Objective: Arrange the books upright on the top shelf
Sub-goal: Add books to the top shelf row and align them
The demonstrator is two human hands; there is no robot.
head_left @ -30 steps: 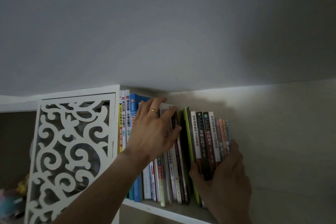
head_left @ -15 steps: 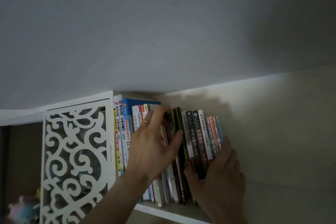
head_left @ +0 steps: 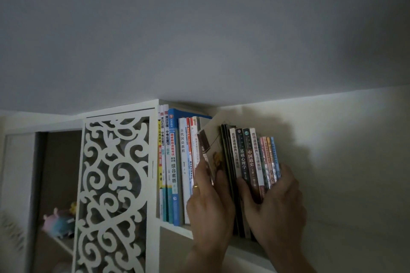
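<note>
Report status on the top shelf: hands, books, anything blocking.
Left hand pinches a tilted book. Right hand grips the right-end bunch of books, bracing it upright. Nothing blocking on the top shelf.

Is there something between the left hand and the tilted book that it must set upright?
Nothing visible: the left hand already holds the tilted book in the gap between the white-spined books and the dark books.

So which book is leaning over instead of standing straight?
The pale picture-cover book gripped by the left hand; its neighbours stand upright.
</note>
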